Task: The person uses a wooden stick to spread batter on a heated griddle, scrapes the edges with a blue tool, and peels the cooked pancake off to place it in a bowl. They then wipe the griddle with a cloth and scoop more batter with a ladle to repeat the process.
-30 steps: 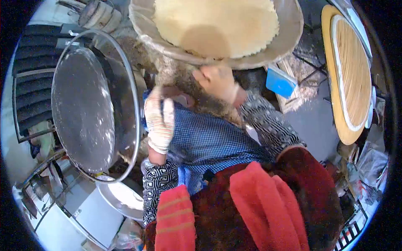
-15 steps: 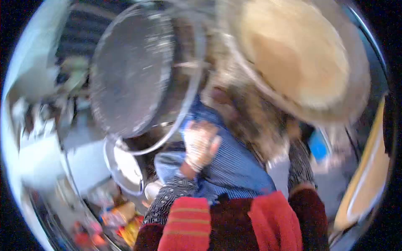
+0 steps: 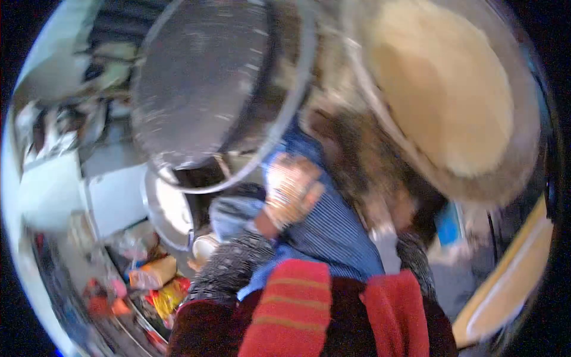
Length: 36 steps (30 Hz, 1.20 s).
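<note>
Looking from the left, we see a large round metal pan (image 3: 202, 89) at ten to eleven o'clock, its floured floor bare and its bright rim (image 3: 291, 113) curving down toward the middle. Below it, at eight o'clock, a smaller white bowl (image 3: 169, 211) shows only a pale inside, and packets (image 3: 157, 285) crowd the floor beneath. Our gloved left hand (image 3: 291, 187) sits near the centre, just under the pan's rim, over blue checked cloth (image 3: 333, 232); the blur hides whether the fingers are spread or curled, so we cannot tell. At one to two o'clock a broad shallow basin (image 3: 505, 178) carries a pale round dough sheet (image 3: 446, 89). Our right hand (image 3: 389, 208) reaches up beneath the basin's lower edge, too smeared to read its fingers or grip. A wooden board (image 3: 505, 279) edges four o'clock, leaving little room there.
</note>
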Tool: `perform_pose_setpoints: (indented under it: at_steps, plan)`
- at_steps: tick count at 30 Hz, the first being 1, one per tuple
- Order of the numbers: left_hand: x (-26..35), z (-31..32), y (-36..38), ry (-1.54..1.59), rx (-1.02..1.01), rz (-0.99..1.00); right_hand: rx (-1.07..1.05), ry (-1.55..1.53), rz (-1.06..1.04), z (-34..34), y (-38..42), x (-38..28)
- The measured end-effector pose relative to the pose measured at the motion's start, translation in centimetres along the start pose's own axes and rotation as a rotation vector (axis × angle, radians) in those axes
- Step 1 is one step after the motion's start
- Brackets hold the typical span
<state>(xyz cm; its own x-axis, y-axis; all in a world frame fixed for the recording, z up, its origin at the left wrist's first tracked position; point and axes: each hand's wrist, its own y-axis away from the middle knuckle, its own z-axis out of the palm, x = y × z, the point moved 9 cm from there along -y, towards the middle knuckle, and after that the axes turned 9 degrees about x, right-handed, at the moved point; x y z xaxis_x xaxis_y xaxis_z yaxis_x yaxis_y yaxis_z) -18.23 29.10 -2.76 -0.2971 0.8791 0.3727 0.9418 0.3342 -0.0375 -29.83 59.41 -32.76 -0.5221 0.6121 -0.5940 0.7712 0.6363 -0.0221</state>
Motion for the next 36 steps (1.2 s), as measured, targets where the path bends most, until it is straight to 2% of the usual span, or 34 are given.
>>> perform_pose_setpoints:
  at_steps: [1, 2, 3, 5, 6, 7, 8, 9, 10, 11, 12, 13, 14, 15, 16, 19, 21, 22, 23, 24, 25, 26, 28, 30, 31, 32, 34, 35, 36]
  plan:
    - [0.9, -1.3, 0.8, 0.011, 0.230, 0.117, 0.126, 0.216, -0.119, -4.9, -0.1, -7.6]
    - [0.9, -1.1, 1.6, 0.055, 0.312, 0.181, 0.162, 0.197, -0.126, -8.9, -0.9, -12.0]
    - [1.2, -1.0, 1.4, 0.073, 0.260, 0.177, 0.204, 0.170, -0.145, -13.0, -0.9, -14.2]
    - [1.5, -0.5, 1.6, 0.061, 0.230, 0.164, 0.216, 0.222, -0.036, -20.5, -0.2, -13.7]
    - [1.7, -0.8, 2.1, 0.066, 0.274, 0.181, 0.216, 0.203, 0.018, -22.0, 0.1, -13.6]
    - [2.0, -0.4, 2.5, 0.073, 0.276, 0.211, 0.391, 0.280, 0.014, -24.2, 1.9, -11.8]
    - [2.0, -0.3, 3.0, 0.062, 0.303, 0.243, 0.414, 0.433, 0.159, -25.6, 3.2, -10.3]
    - [2.4, 0.1, 2.9, 0.006, 0.242, 0.203, 0.457, 0.562, 0.285, -27.3, 3.4, -9.0]
    - [3.3, -0.5, 2.1, -0.062, 0.230, 0.155, 0.402, 0.556, 0.362, -27.9, 4.0, -6.7]
    - [3.5, -0.4, 1.9, -0.211, 0.113, 0.161, 0.375, 0.583, 0.292, -26.7, 4.9, -5.1]
    - [2.8, -0.2, 2.5, -0.061, 0.224, 0.223, 0.218, 0.506, 0.417, -24.4, 6.1, -2.3]
    - [3.2, -0.8, 3.0, -0.061, 0.203, 0.199, 0.132, 0.561, 0.460, -22.5, 7.3, -1.0]
    - [2.7, -0.7, 3.0, -0.034, 0.250, 0.191, 0.050, 0.481, 0.494, -22.9, 6.7, -2.4]
    - [2.0, 0.8, 2.7, -0.051, 0.153, 0.169, 0.061, 0.497, 0.481, -22.5, 5.9, -2.2]
    - [2.2, 0.2, 2.7, -0.017, 0.246, 0.168, 0.059, 0.519, 0.486, -22.0, 6.4, -1.1]
    - [2.3, -0.6, 3.1, -0.016, 0.280, 0.144, 0.209, 0.689, 0.417, -18.5, 7.4, 4.4]
    - [2.2, -0.3, 3.6, -0.073, 0.227, 0.147, 0.183, 0.695, 0.379, -16.7, 7.2, 6.1]
    - [2.0, -1.1, 4.1, 0.001, 0.243, 0.101, 0.135, 0.690, 0.348, -16.5, 8.3, 6.6]
    - [1.6, -2.1, 5.8, 0.042, 0.464, 0.113, 0.086, 0.730, 0.315, -19.2, 7.8, 1.4]
    - [1.2, -3.4, 7.4, 0.090, 0.608, 0.119, -0.008, 0.494, 0.539, -22.2, 7.2, -1.5]
    - [0.8, -4.5, 9.1, 0.085, 0.630, 0.087, -0.095, 0.262, 0.758, -22.4, 8.5, -6.1]
    - [0.3, -6.2, 11.1, 0.095, 0.681, 0.032, 0.346, 0.273, 0.440, -24.1, 8.1, -7.8]
    - [-1.4, -8.8, 15.3, 0.119, 0.796, -0.072, 0.599, -0.817, 0.570, -24.8, 7.4, -12.5]
    - [-3.9, -12.6, 19.3, 0.240, 0.893, -0.186, 0.374, -0.258, -0.175, -27.1, 3.2, -23.3]
    - [-7.0, -12.0, 22.2, 0.126, 1.000, -0.302, 0.310, -0.258, -0.323, -25.9, 1.3, -24.8]
    - [-9.6, -12.6, 24.5, 0.182, 1.061, -0.400, 0.250, -0.264, -0.470, -24.5, -0.6, -26.3]
    - [-14.1, -14.5, 28.7, 0.155, 1.184, -0.543, 0.061, -0.773, -0.284, -21.8, -6.5, -35.8]
    - [-16.4, -15.4, 30.3, 0.205, 1.212, -0.636, 0.034, -0.679, -0.192, -18.6, -8.8, -36.3]
    - [-19.4, -15.6, 32.1, 0.314, 1.257, -0.795, 0.162, -0.568, -0.663, -16.5, -11.0, -39.8]
